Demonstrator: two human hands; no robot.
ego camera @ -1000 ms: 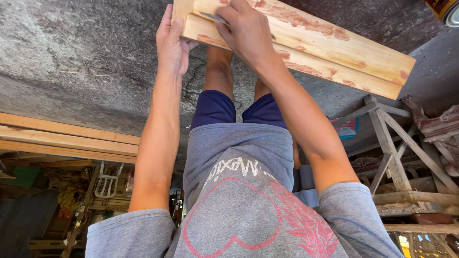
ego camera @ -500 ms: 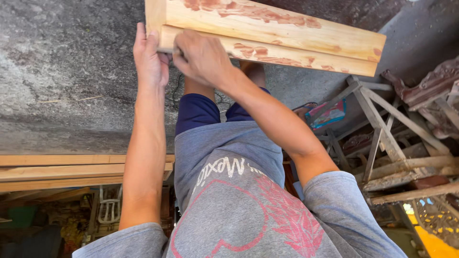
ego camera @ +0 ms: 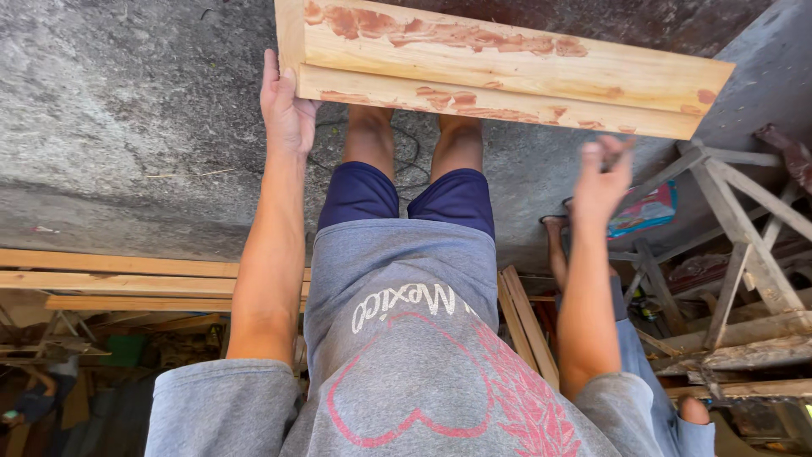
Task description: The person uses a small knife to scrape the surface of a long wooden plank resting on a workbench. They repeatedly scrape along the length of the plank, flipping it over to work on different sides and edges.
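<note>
Left hand [ego camera: 286,106] grips the end of a wooden piece [ego camera: 507,72], fingers flat up the end face, thumb under the lower edge. The piece is 2 pale boards joined in a step, w/ reddish blotches along both faces; it runs from the left hand out to the right, past and above the right hand. Right hand [ego camera: 602,173] is off the wood, just below its lower edge, fingers loosely spread and a bit blurred, holding nothing.

Under both hands: rough grey concrete floor [ego camera: 127,144]. Between the 2 arms, the person's bare knees, dark blue shorts [ego camera: 406,195] and grey shirt w/ a pink heart print [ego camera: 406,355].

Below the left arm, towards the body: a stack of long planks [ego camera: 110,275] lying flat, well apart from the held piece. Right of the right hand: a frame of weathered wood slats [ego camera: 744,245], and near it a small bright red-and-blue packet [ego camera: 643,211] on the ground. Close behind the right forearm, another person's leg w/ a sandalled foot [ego camera: 554,224], partly hidden. Short wood strips [ego camera: 524,326] lean near the right elbow.
</note>
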